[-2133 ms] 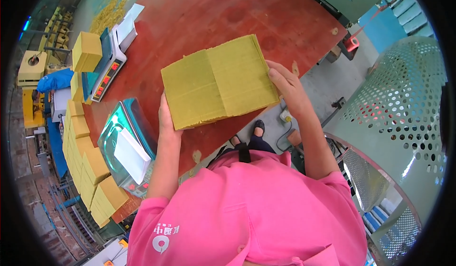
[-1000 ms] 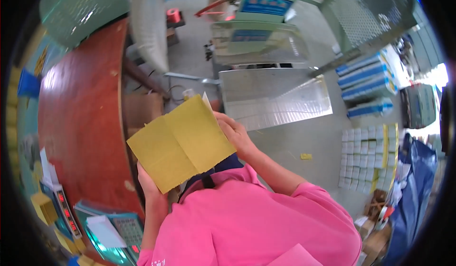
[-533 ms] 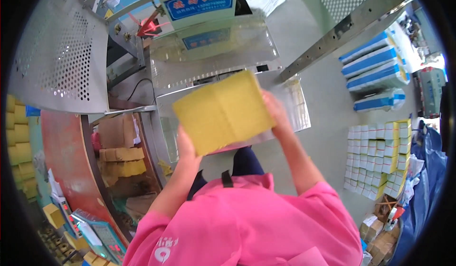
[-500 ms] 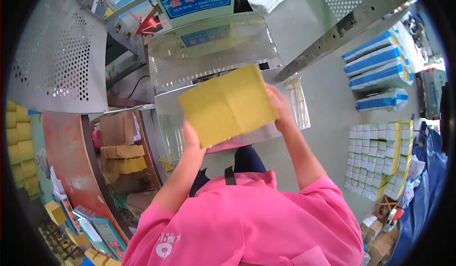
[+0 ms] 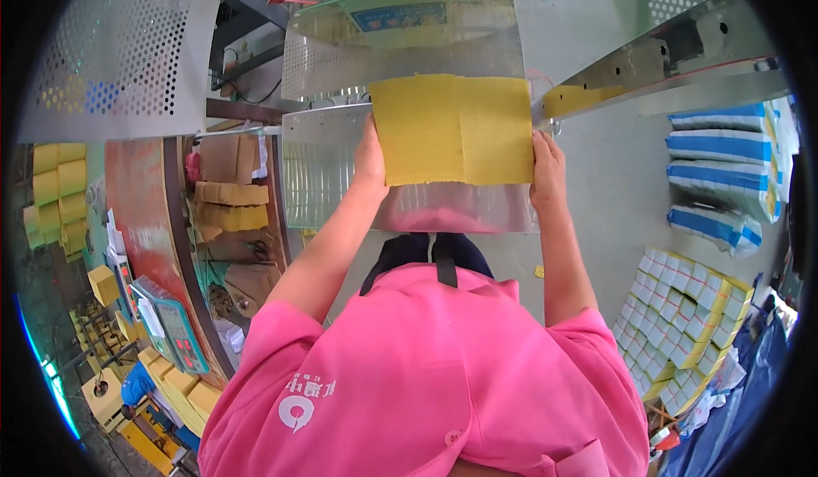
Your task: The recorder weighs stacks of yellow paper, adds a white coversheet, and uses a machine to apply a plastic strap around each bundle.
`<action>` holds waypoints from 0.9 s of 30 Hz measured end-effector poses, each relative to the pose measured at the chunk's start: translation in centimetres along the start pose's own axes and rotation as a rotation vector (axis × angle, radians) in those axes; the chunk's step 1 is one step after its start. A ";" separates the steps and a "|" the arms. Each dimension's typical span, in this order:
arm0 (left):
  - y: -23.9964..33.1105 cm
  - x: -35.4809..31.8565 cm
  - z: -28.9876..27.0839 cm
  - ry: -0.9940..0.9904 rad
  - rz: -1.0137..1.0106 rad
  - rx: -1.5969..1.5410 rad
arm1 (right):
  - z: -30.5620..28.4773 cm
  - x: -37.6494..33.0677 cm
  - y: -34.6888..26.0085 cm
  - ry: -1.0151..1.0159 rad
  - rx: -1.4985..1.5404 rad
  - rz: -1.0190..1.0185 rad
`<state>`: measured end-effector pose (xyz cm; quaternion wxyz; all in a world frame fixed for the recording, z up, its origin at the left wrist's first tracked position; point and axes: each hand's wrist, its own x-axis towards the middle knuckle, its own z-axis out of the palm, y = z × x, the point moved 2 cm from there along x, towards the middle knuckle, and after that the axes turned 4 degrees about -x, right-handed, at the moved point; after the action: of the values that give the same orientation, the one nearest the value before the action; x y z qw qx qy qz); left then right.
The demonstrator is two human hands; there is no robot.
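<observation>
I hold a flat yellow paper stack level in front of me, above the shiny steel tray of a machine. My left hand grips its left edge and my right hand grips its right edge. The stack has a fold line down its middle. A clear hood of the machine rises just beyond it. A second yellow piece lies under the slanted steel rail to the right.
A red-brown table with a green scale and yellow blocks stands at my left. Cardboard boxes sit beside it. White and blue sacks and a pallet of small packs lie on the floor right.
I have turned from the red-brown table to the steel machine, carrying the yellow stack in both hands. It now sits higher and squarer over the steel tray.
</observation>
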<state>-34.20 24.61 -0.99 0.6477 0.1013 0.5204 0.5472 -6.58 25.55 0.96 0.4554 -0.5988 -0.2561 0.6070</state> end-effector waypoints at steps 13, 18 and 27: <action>3.3 -1.9 -0.1 -0.190 0.143 0.205 | 2.6 -6.7 -5.7 0.099 -0.581 -0.778; 3.3 -1.0 0.0 -0.228 0.229 0.325 | 7.5 -5.3 -7.4 -0.038 -0.651 -0.739; 3.9 -1.3 1.1 -0.050 0.386 0.539 | 12.1 -1.9 -7.5 -0.150 -1.037 -1.057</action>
<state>-35.46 25.49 2.98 0.4943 0.3792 0.6017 0.4998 -16.58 30.13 10.16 0.3270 -0.4909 -0.7939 0.1478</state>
